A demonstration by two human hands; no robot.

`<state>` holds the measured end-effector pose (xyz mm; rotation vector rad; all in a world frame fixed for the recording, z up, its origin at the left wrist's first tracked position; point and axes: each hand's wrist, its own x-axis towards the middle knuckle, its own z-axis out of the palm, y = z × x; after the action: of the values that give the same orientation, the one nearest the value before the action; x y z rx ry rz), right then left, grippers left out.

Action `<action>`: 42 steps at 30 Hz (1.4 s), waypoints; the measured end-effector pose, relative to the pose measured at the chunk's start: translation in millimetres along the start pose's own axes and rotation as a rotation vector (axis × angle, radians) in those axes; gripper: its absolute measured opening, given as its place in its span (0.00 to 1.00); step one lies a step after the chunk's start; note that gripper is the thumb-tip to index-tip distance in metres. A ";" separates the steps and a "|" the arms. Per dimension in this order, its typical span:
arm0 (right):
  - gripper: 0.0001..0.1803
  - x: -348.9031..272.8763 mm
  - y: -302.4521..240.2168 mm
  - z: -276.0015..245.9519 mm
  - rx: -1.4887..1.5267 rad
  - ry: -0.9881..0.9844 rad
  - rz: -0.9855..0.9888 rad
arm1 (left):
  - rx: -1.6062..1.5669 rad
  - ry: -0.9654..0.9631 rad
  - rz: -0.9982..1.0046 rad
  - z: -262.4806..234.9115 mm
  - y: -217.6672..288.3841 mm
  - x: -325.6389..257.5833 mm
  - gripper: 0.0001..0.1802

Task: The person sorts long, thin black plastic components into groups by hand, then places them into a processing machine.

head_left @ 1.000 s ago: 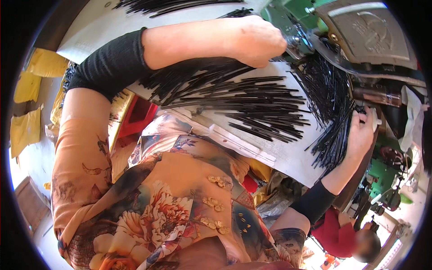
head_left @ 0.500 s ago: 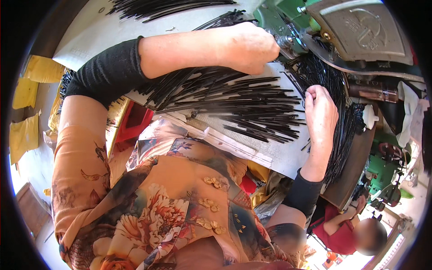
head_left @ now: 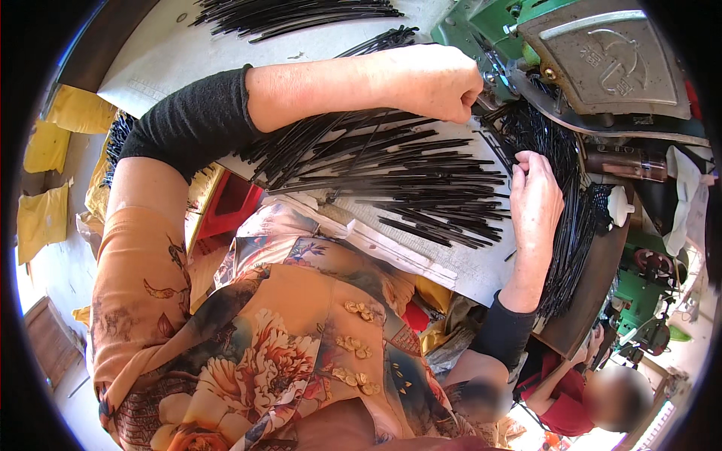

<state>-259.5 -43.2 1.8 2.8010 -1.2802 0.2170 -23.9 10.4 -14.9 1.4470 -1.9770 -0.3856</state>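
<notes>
Black rods [head_left: 421,177] fanned along near edge of tabletop [head_left: 147,68], heap [head_left: 570,252] piled at right edge. Left hand [head_left: 450,83] curled beside green machine [head_left: 455,31] at far right corner; contents hidden, grip cannot be told. Right hand [head_left: 537,203] half-closed beside heap; hold cannot be told. Fan's far side partly covered by left forearm [head_left: 323,84].

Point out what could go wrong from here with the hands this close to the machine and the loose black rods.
The left hand is right by the metal parts of the green machine, so fingers might get pinched if any part moves.
The black sleeve reaches across loose black rods and could drag some out of line.
The right hand is at a dense, tangled-looking pile; pulling there might scatter rods.
</notes>
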 end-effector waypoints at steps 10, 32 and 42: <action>0.06 3.2 -4.7 -0.2 0.059 0.090 0.015 | -0.198 -0.208 -0.174 -10.2 2.0 6.0 0.10; 0.08 7.6 4.0 9.3 1.052 0.403 0.205 | 0.166 -0.266 -0.049 -5.1 19.9 -8.4 0.08; 0.08 3.0 6.9 10.7 0.950 0.477 0.095 | -0.121 -0.212 -0.058 -13.7 8.1 0.9 0.11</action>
<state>-261.7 -51.1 -8.4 2.9718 -1.4109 1.7848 -21.1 14.2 0.3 1.4383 -2.0396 -0.6975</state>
